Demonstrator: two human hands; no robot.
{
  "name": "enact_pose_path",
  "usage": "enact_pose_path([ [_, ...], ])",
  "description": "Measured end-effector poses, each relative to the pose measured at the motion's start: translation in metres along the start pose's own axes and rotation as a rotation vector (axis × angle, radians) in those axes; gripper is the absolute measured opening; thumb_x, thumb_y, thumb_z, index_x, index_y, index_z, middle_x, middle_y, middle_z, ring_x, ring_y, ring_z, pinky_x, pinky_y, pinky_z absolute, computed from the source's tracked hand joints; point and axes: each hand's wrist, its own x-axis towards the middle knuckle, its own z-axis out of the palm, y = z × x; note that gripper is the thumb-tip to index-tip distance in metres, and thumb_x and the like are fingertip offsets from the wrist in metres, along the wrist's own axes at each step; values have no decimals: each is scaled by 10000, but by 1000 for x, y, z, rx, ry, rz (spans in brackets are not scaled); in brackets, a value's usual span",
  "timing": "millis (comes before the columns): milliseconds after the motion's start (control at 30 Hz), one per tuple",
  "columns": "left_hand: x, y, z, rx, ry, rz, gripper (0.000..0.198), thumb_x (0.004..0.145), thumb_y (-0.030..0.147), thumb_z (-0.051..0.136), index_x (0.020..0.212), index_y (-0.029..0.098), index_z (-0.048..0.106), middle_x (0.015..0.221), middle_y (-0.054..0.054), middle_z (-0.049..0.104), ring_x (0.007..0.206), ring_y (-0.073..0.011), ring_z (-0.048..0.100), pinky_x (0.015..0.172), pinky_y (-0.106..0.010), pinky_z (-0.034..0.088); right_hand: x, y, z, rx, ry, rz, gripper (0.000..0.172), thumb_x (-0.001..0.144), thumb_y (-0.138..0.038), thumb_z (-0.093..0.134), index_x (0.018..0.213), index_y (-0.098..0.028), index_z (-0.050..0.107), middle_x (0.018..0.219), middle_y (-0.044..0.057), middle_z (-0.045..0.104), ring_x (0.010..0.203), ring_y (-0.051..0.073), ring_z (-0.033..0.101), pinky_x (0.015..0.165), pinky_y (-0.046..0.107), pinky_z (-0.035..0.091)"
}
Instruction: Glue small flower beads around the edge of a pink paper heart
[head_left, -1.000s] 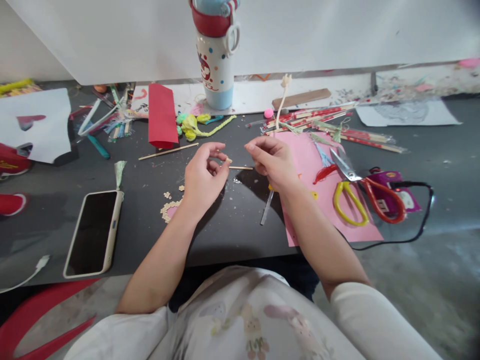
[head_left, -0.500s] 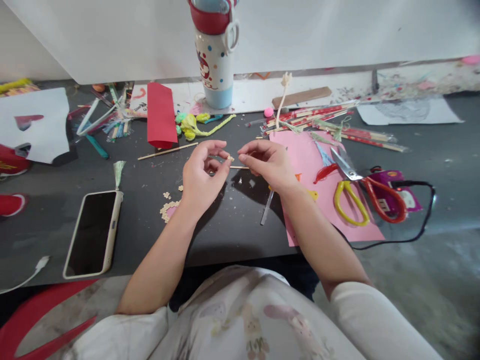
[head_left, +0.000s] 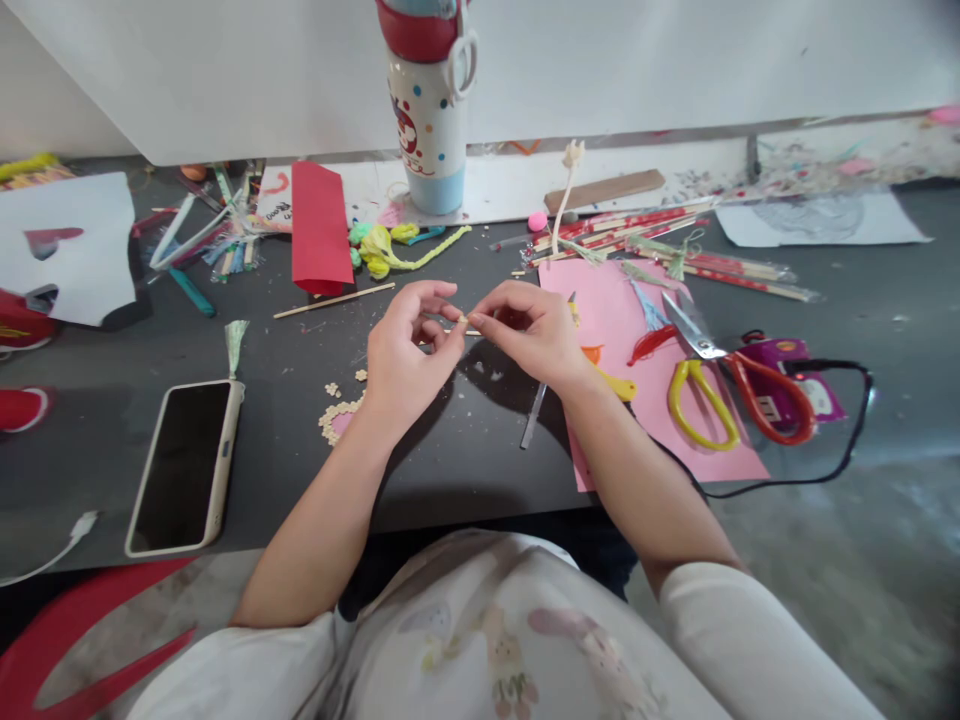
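Phone (head_left: pixel 184 465) nearest, screen up on table (head_left: pixel 289 370), L side. Heart (head_left: pixel 328 425) of pale bits partly hidden by L forearm (head_left: pixel 322 530), few loose bits (head_left: pixel 332 390) just beyond. L hand (head_left: pixel 411 348) pinching tiny pale piece (head_left: pixel 463 319) betw. thumb & finger; R hand (head_left: pixel 534 335) has fingertips at it too, can't tell if gripping. Thin stick (head_left: pixel 474 333) just behind. Piece could drop if pinch slips, or crumble if both hands squeeze; prob. easy to lose nr loose bits. Bottle (head_left: pixel 435 130) upright at back.
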Motion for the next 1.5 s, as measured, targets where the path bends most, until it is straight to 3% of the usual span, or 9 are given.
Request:
enact_pose_path([
  [400,1,-1,0,-43,26,96,319,767,108,657,1066,215,626,875,19,657,533,-16,500,536,-138,466,0,4,1,82,17,45,155,840,-327,660,786,-183,640,726,-18,603,571,72,475,537,241,380],
  [667,1,-3,0,-54,20,129,302,789,142,684,1075,225,626,887,12,664,559,-27,526,535,-142,470,-2,-1,1,8,23,-63,77,830,-255,695,795,-187,694,744,-12,636,603,76,494,563,236,402],
  [900,1,-5,2,-65,18,134,291,795,181,699,1074,220,628,865,6,662,630,-50,582,544,-139,474,-3,-2,2,-34,9,-135,69,839,-213,658,778,-179,651,723,-16,596,598,75,485,539,230,385],
  [1033,1,-5,2,-82,10,129,308,789,172,711,1082,225,633,871,6,660,615,-42,568,538,-135,472,-3,-2,3,66,-3,-59,125,851,-272,659,782,-177,619,707,-25,569,551,59,452,499,226,362],
  [1233,0,-3,1,-133,13,158,311,792,188,741,1083,236,643,892,6,655,623,-36,572,546,-133,478,-2,2,4,321,-19,86,336,846,-516,673,835,-201,560,686,-50,519,497,48,465,442,217,350],
  [1500,0,0,0,-237,-31,216,273,833,295,741,1088,252,654,927,-15,644,731,-81,629,548,-151,511,-1,-1,3,486,-9,149,307,948,-528,527,849,-253,432,737,-53,562,483,66,491,420,222,367],
])
